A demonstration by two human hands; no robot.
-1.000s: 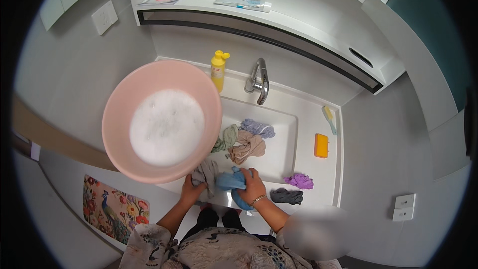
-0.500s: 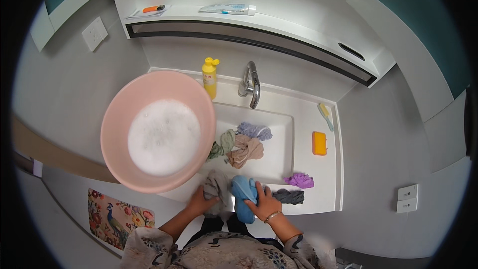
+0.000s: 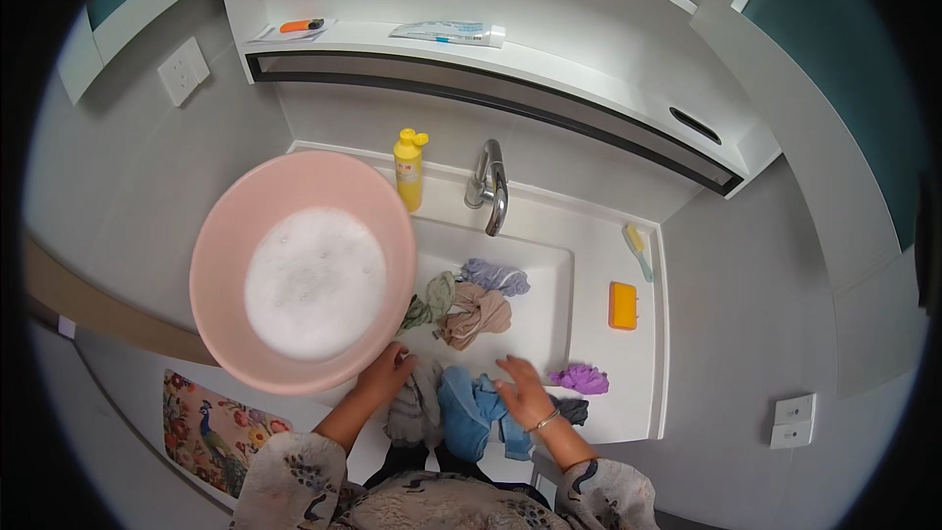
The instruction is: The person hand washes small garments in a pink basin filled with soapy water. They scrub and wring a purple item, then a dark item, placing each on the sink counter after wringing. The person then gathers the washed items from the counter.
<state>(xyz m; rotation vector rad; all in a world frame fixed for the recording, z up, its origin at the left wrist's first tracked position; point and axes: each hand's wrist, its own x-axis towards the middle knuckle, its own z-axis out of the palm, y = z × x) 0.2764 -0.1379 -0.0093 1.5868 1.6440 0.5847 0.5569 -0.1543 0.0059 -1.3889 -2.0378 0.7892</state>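
Observation:
A grey cloth (image 3: 415, 406) and a crumpled blue cloth (image 3: 471, 412) lie side by side over the front edge of the sink (image 3: 542, 334). My left hand (image 3: 389, 367) is at the upper left end of the grey cloth, its fingers loosely bent and apart, with nothing visible in them. My right hand (image 3: 527, 395) is open just right of the blue cloth, fingers spread. Partly behind that hand is a dark grey cloth (image 3: 572, 411), with a purple scrunched cloth (image 3: 580, 379) above it. Green (image 3: 430, 300), beige (image 3: 475, 315) and lavender (image 3: 496, 276) cloths lie in the sink.
A large pink basin (image 3: 218, 275) of white suds stands at the left. Behind the sink are a yellow bottle (image 3: 408, 177) and a chrome faucet (image 3: 488, 188). An orange soap bar (image 3: 622, 305) and a brush (image 3: 639, 252) lie on the right counter. A shelf (image 3: 579, 88) overhangs the back.
My right hand has let go of the blue cloth and lifted to the right; the cloth now lies looser and wider. My left hand has moved up along the grey cloth. The view has shifted slightly.

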